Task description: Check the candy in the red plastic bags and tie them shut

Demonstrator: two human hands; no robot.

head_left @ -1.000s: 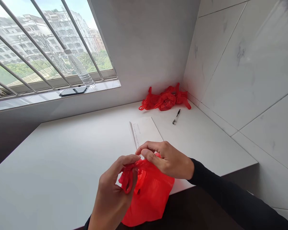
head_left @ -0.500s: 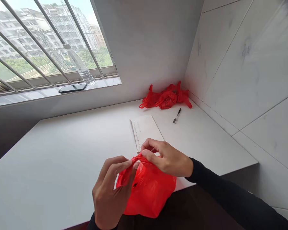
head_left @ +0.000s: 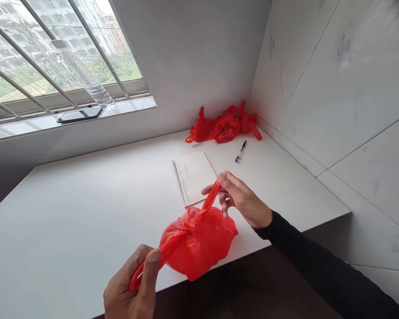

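Observation:
A red plastic bag (head_left: 202, 243) rests at the front edge of the white table, its two handles crossed in a knot at the top. My left hand (head_left: 134, 283) pinches one handle, stretched out to the lower left. Up and to the right, my right hand (head_left: 241, 195) grips the other handle between thumb and forefinger, its remaining fingers loosely curled. Both handles look taut. Whatever may be inside the bag is hidden.
An open notebook (head_left: 196, 177) with writing lies behind the bag on the table (head_left: 96, 212). A pen (head_left: 241, 151) lies to its right. Crumpled red bags (head_left: 226, 128) sit against the wall. On the windowsill are a water bottle (head_left: 86, 79) and a phone (head_left: 80, 114).
My hands have moved apart, the left to the lower left, the right up and right, each pulling a handle. The bag's top has drawn into a knot. The view has shifted slightly.

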